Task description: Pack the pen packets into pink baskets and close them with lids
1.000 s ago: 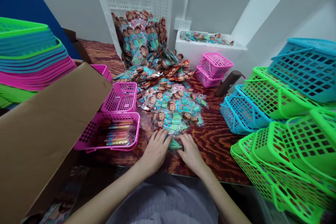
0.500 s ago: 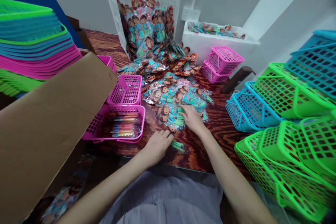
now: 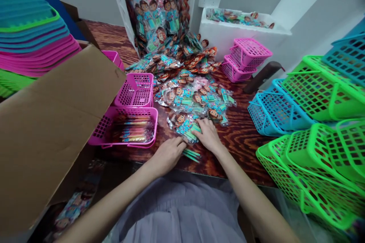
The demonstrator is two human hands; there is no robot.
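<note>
On a dark wood-grained table, a person's left hand curls over one end of a clear packet of slim green sticks, which extends from beneath the fingertips toward the right; whether they grip it cannot be told. The right hand, thumb parted from its fingers, touches the right side of clear bags with brown-haired cartoon figures; any pinch is hidden. Left of both hands sits a pink mesh basket of multicoloured sticks. Printing on the bags is too small to read.
</note>
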